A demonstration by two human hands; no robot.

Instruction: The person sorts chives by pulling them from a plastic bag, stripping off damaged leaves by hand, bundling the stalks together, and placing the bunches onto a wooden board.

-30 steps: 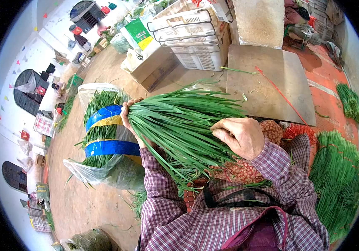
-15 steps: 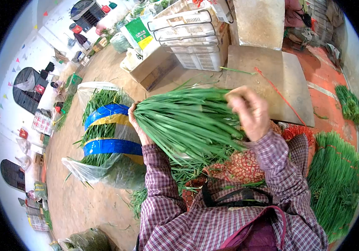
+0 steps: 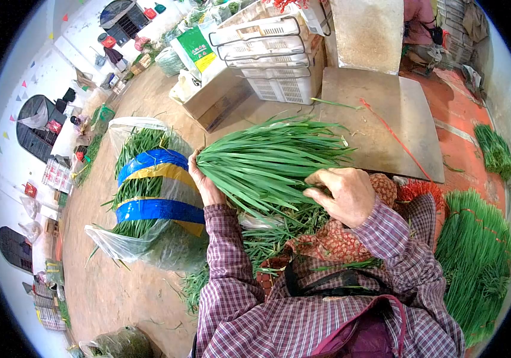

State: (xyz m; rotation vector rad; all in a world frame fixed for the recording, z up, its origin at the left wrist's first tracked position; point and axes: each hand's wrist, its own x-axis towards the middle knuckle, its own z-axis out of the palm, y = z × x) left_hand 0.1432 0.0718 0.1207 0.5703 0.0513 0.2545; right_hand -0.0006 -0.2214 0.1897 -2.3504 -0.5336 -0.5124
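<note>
Green leaves are fanning from the left hand, its grip closed round them, while the right hand, fingers narrowly parted, is seemingly tidying tips, next needing a light pinch.

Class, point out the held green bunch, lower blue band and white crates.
Green bunch [image 3: 270,158], head view: middle of its leaves.
Lower blue band [image 3: 155,209], head view: its middle.
White crates [image 3: 282,89], head view: slatted side.
</note>
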